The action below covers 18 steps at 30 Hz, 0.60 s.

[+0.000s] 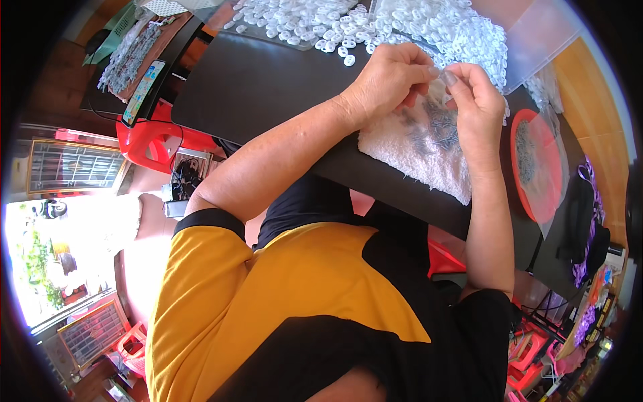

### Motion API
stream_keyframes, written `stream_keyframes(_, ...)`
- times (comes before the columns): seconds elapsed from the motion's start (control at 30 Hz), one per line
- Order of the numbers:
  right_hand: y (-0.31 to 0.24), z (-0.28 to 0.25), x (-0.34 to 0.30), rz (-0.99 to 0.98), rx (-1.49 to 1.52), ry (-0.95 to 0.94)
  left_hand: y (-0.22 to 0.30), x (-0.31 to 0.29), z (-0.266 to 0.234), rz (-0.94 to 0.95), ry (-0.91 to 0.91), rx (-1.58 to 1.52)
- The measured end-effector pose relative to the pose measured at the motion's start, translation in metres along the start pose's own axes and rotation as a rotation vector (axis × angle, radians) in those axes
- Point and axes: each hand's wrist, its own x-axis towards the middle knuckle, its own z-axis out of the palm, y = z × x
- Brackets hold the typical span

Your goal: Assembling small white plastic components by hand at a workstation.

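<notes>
My left hand [392, 77] and my right hand [477, 100] meet fingertip to fingertip above a white towel [429, 161] on the black table [268, 87]. Both pinch a tiny piece between them; it is too small and too hidden to tell what it is. On the towel, under my hands, lies clear plastic with several small dark metal pieces [439, 127]. Just beyond my hands, a heap of small white plastic rings [402, 27] is spread on a clear sheet.
A red plate [536, 194] with more small dark pieces under plastic sits to the right of the towel. At the left are a phone [143, 90] on a dark tray and a red plastic stool [151, 144]. Dark and purple items [588, 228] lie far right.
</notes>
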Motion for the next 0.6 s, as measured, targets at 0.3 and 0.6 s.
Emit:
stream_keyframes(0.3, 0.005, -0.001, 0.001, -0.163, -0.181, 0.007, 0.002, 0.002, -0.002, -0.068, -0.033, 0.069)
stream_keyframes(0.6, 0.009, 0.010, -0.002, -0.073, -0.090, 0.020, -0.002, -0.001, -0.001, -0.023, 0.006, 0.018)
